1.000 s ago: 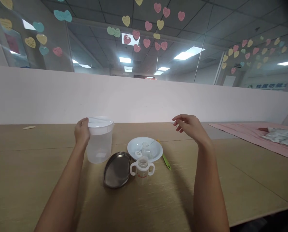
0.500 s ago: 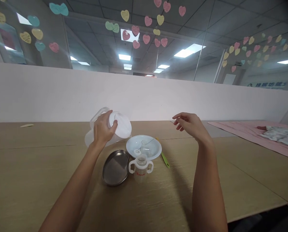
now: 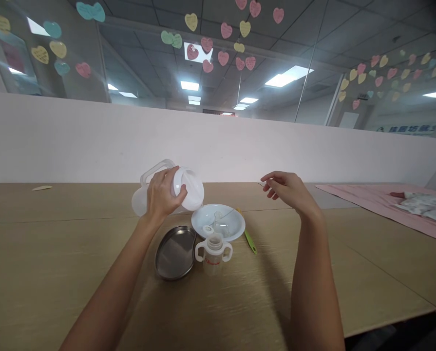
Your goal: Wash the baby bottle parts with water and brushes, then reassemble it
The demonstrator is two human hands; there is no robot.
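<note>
A translucent pitcher with a white lid (image 3: 191, 191) is gripped by my left hand (image 3: 163, 194) and tilted to the right, its lid end over the left rim of a white bowl (image 3: 236, 231). Inside the bowl lie a small clear bottle (image 3: 220, 228) and a white ring-shaped part (image 3: 208, 229). In front of the bowl stands an uncapped baby bottle (image 3: 213, 259) with two white handles. My right hand (image 3: 284, 189) is raised to the right of the bowl, fingers bent and apart; a thin object shows by its fingertips, and whether it is held is unclear.
A metal kidney-shaped tray (image 3: 176, 253) lies left of the baby bottle. A green-handled brush (image 3: 250, 241) rests against the bowl's right side. At the far right, a pink cloth (image 3: 371, 197) carries patterned fabric (image 3: 427, 207). A low white wall (image 3: 218, 146) runs behind the wooden table (image 3: 57, 273).
My left hand has moved slightly right with the pitcher, which is tipped further toward the bowl. My right hand has hardly moved.
</note>
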